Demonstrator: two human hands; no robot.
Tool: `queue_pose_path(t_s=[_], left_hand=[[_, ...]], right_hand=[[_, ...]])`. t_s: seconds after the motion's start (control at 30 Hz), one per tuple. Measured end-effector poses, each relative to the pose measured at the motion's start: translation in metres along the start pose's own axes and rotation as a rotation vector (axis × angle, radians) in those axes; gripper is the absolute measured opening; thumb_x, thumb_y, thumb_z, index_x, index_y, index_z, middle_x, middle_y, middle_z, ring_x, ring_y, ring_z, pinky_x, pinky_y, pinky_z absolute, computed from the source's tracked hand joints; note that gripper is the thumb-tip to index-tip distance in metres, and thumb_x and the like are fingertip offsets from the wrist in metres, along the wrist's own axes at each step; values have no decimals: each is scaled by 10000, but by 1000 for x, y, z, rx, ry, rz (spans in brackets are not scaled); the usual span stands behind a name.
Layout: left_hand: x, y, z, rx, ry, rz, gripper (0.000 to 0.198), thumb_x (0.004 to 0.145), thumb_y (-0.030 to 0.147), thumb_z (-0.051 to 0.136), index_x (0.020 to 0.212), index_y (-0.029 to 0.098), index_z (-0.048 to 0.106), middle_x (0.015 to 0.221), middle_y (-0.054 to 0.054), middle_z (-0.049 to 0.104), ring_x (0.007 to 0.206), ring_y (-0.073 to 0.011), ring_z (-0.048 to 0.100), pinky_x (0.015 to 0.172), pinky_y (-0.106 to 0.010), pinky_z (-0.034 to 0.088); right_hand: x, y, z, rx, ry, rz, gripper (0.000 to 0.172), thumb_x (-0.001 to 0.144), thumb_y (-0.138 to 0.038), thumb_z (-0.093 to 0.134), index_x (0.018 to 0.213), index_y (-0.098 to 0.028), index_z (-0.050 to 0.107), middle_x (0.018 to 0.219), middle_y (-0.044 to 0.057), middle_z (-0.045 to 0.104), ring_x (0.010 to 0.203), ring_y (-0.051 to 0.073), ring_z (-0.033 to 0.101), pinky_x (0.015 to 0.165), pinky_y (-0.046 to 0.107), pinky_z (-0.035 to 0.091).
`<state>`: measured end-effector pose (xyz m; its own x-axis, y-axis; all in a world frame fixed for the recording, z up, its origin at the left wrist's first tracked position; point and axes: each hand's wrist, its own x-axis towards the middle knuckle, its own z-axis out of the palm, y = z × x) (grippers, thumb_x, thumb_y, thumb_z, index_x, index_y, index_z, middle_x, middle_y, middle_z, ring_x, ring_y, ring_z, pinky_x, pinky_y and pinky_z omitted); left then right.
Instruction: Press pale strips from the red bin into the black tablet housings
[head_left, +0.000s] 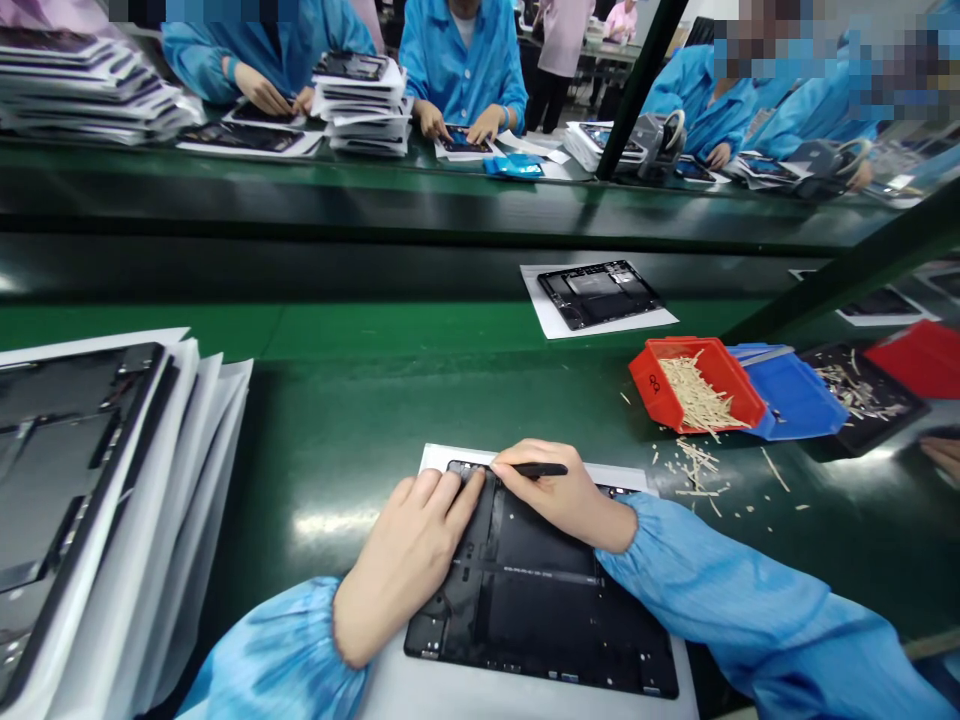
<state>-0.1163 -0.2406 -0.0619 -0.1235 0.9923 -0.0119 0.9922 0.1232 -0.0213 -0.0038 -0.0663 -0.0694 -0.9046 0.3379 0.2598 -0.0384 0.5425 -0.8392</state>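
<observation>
A black tablet housing point(551, 610) lies flat in front of me on a white sheet point(442, 455), its inner side facing up. My left hand point(412, 545) rests on its left part, fingers stretched out towards the top edge. At that same edge my right hand point(551, 490) is closed in a pinch around what look like black tweezers point(544, 469). Their tip is close to my left index finger and mostly hidden by my right fingers. Whether a small part sits at the tip I cannot make out.
At left stands a stack of tablet housings point(52, 480) between white sheets. A red bin point(694, 385) of thin pale strips, a blue bin point(795, 390) and a dark tray point(862, 395) sit at right. Loose strips point(697, 465) lie nearby. Another housing point(600, 292) lies beyond; co-workers sit opposite.
</observation>
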Motion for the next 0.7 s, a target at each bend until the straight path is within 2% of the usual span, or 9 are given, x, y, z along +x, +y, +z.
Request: queue_pose_path(t_s=[0.13,0.4,0.5,0.7], left_hand=[[2,0,-3,29,-8,-8,497,888,114,416,1382,150,374,990,-72,521,883,-224,441,738,-366,421],[5,-1,-6,54,3,-34,485,884,114,416,1366,167,404,981,-78,530,876,-227,446,734,-361,412],[5,-1,-5,54,13,-40,481,886,121,419,1364,175,408,1010,-87,535,891,-231,453,744,-363,413],[3,-2,-3,40,75,-16,452,888,130,432,1338,175,448,1079,-109,565,942,-241,487,769,-375,428]], right_hand=[[0,-2,0,-15,10,10,145,897,-248,563,847,-200,690,824,26,700,756,146,637,715,262,488],[-1,-7,1,-250,105,-2,181,876,-292,590,751,-212,694,728,23,709,700,176,574,673,310,443],[-3,-6,-3,-214,130,38,200,880,-261,569,714,-208,665,711,13,694,679,163,578,669,301,444],[-8,-3,-12,-140,95,103,172,890,-249,543,776,-202,664,744,13,679,694,154,615,647,271,460]])
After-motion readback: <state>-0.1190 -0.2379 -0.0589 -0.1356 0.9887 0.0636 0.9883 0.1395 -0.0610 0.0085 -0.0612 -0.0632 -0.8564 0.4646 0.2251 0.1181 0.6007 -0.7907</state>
